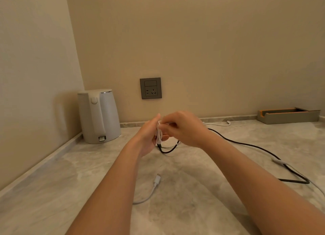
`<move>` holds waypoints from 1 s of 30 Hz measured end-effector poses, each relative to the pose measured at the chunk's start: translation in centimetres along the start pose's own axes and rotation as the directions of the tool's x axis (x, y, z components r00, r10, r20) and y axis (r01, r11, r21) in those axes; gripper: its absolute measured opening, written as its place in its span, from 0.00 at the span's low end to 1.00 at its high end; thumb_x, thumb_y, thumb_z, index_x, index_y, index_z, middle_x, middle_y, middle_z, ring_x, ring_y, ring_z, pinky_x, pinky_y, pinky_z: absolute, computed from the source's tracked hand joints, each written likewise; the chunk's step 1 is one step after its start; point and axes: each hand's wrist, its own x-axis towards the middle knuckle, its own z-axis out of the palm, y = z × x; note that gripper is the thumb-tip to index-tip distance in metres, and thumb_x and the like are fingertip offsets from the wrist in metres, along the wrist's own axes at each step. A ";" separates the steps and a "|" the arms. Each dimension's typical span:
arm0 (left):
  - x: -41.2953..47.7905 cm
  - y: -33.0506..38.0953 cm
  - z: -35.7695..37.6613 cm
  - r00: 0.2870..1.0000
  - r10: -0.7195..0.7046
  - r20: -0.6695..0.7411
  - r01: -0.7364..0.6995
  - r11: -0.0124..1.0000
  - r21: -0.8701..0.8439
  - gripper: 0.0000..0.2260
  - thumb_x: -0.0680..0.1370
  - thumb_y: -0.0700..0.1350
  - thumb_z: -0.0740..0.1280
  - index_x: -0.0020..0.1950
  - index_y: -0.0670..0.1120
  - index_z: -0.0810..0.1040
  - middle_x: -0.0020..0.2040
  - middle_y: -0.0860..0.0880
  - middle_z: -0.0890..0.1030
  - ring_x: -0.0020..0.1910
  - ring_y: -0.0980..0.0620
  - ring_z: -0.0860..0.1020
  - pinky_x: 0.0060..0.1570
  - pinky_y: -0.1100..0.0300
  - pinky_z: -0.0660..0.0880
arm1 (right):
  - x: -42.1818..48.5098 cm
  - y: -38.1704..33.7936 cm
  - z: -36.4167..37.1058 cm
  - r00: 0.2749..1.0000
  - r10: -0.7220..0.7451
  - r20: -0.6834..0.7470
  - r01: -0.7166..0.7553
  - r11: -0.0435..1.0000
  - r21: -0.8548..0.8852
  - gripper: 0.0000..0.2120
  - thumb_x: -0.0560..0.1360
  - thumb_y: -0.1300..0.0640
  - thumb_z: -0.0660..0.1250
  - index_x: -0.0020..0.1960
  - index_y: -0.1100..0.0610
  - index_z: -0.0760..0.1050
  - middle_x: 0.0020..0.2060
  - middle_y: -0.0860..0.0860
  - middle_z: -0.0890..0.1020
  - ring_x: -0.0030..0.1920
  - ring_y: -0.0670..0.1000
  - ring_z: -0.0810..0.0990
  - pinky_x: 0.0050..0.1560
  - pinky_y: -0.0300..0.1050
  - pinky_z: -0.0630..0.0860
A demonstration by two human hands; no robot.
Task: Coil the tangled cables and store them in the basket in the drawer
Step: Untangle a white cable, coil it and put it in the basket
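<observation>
Above the marble counter (52, 190), my left hand (149, 138) holds a small bundle of white cable loops (159, 132) against its fingers. My right hand (182, 129) pinches the same white cable right beside it. A black cable (246, 144) hangs from below my hands, loops on the counter and runs off to the right. Another white cable with a plug end (157, 180) lies loose on the counter under my arms. More white cable (219, 124) lies by the back wall. No basket or drawer is in view.
A white electric kettle (98, 117) stands in the back left corner. A grey wall socket (150, 88) sits above the counter. A shallow grey tray (288, 116) rests at the back right. Walls close the counter at the left and back.
</observation>
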 end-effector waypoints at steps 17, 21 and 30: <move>-0.3 0.4 1.9 0.922 -0.074 0.380 0.162 0.966 -0.203 0.20 0.84 0.52 0.48 0.39 0.43 0.69 0.25 0.53 0.69 0.22 0.59 0.67 0.23 0.68 0.65 | 0.6 5.5 2.8 0.906 0.396 0.151 -0.305 0.361 0.881 0.10 0.78 0.49 0.63 0.43 0.55 0.75 0.32 0.50 0.73 0.31 0.47 0.71 0.33 0.41 0.67; 0.1 0.6 1.6 0.945 -0.003 0.326 0.138 0.910 -0.391 0.18 0.83 0.51 0.49 0.40 0.43 0.69 0.24 0.53 0.68 0.21 0.59 0.67 0.22 0.67 0.66 | 0.5 4.5 4.3 0.870 0.457 0.185 -0.368 0.354 0.860 0.16 0.80 0.47 0.59 0.38 0.53 0.75 0.26 0.48 0.70 0.26 0.45 0.65 0.28 0.38 0.63; 0.5 0.8 0.2 0.988 0.041 0.148 0.059 0.787 -0.614 0.18 0.83 0.52 0.51 0.41 0.43 0.71 0.26 0.52 0.69 0.23 0.58 0.69 0.24 0.68 0.68 | 0.4 3.1 4.7 0.929 0.240 0.283 -0.366 0.719 0.591 0.16 0.83 0.52 0.52 0.42 0.55 0.73 0.41 0.53 0.79 0.44 0.49 0.77 0.52 0.42 0.75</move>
